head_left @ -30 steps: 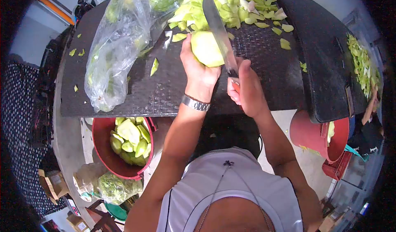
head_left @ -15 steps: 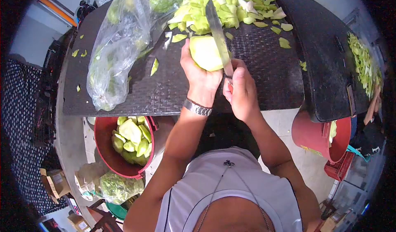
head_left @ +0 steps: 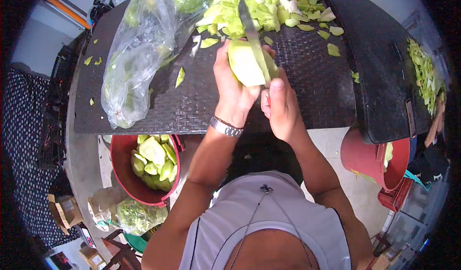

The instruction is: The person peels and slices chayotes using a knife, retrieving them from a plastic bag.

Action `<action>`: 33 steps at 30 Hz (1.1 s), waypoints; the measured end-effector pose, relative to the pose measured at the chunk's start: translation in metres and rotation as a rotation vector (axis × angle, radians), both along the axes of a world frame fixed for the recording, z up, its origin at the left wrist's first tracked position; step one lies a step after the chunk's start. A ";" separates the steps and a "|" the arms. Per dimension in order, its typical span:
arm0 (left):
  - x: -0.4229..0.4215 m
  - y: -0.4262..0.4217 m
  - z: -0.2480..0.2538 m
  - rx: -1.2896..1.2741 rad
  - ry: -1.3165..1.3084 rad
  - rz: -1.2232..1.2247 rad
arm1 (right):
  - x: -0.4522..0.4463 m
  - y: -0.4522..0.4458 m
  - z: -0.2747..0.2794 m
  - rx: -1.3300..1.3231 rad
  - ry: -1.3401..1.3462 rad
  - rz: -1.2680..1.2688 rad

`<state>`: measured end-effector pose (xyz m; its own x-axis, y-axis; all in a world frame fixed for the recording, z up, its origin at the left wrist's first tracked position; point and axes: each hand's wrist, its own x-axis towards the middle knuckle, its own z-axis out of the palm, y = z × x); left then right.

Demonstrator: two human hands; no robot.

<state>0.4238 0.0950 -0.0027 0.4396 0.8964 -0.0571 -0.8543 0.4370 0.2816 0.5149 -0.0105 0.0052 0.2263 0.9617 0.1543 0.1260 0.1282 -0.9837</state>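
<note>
Over the desk (head_left: 314, 99), holds the pale green fruit (head_left: 245, 66) in the curled fingers of the left hand (head_left: 230, 87) and, in the closed right hand (head_left: 283, 106), the knife (head_left: 248, 23), now lying across the fruit instead of along its edge (so likely cutting a piece off).

Catching light on a dark woven worktop (head_left: 317, 95) across the upper middle; showing a pale wall (head_left: 54, 23) at upper left, dotted dark cloth (head_left: 26, 140) at far left, pale floor tiles (head_left: 356, 193) at lower right.
</note>
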 end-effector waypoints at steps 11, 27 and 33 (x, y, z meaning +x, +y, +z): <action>-0.006 0.025 -0.012 -0.062 0.348 -0.067 | 0.013 -0.003 0.005 -0.057 -0.179 0.039; -0.066 0.009 0.068 1.231 1.312 1.042 | 0.060 -0.005 0.005 -0.285 -0.359 0.203; -0.037 0.015 0.115 2.273 1.693 -0.352 | 0.079 -0.004 0.021 -0.412 -0.534 0.377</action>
<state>0.3865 0.1102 0.1124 0.9850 0.1693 -0.0317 0.1714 -0.9819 0.0810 0.5934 -0.0149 0.0259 -0.1325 0.9626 -0.2365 0.6171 -0.1066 -0.7797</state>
